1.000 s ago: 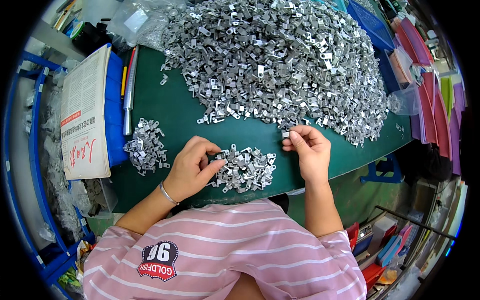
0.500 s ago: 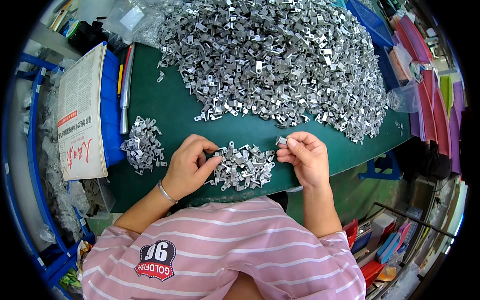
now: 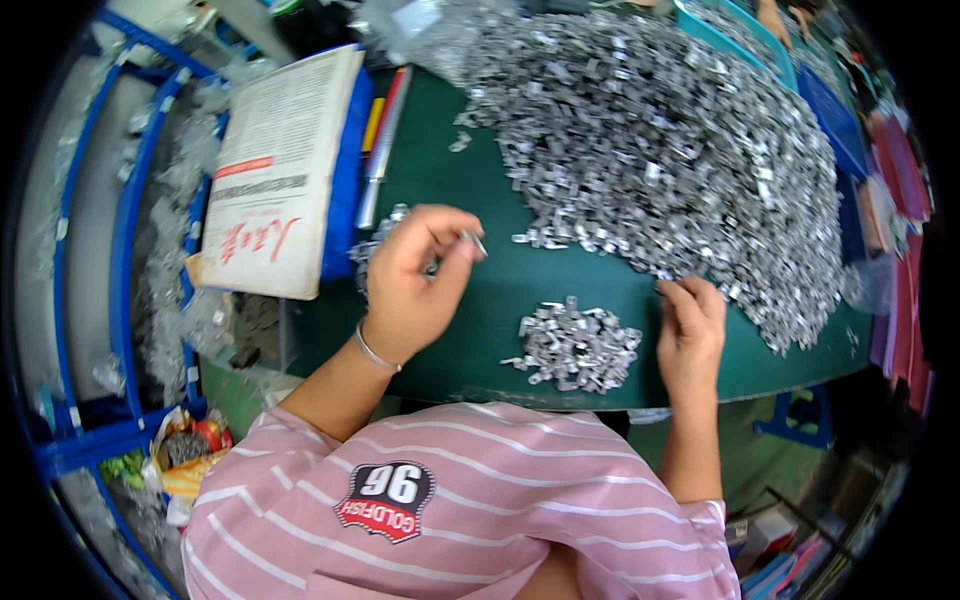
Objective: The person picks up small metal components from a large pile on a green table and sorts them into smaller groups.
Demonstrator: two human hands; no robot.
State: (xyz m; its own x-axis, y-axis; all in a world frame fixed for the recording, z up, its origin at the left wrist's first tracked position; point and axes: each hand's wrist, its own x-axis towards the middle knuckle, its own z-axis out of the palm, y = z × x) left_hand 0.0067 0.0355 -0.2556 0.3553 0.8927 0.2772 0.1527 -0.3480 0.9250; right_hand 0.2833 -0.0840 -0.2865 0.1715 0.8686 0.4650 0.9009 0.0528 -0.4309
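Note:
My left hand (image 3: 415,285) is closed, thumb against forefinger, on a small metal bracket (image 3: 474,243). It is raised over the table beside a small heap of metal pieces (image 3: 365,260), which it partly covers. My right hand (image 3: 692,345) has its fingertips drawn together at the near edge of the large heap of silver metal brackets (image 3: 640,130). Whatever those fingertips pinch is too blurred to name. Between my hands, close to the table's front edge, lies another small heap of brackets (image 3: 580,347).
Newspapers (image 3: 270,180) rest on a blue bin (image 3: 347,165) at the left, beside pens and a silver ruler-like strip (image 3: 380,150). Blue shelving (image 3: 125,230) stands farther left. At the far right are a turquoise basket (image 3: 735,40), a blue tray (image 3: 832,115) and part of another person's hand (image 3: 772,18).
The view has swung left. My left hand has lifted from the middle heap with a bracket and moved toward the left heap. My right hand, which held a bracket, is now at the large heap's edge.

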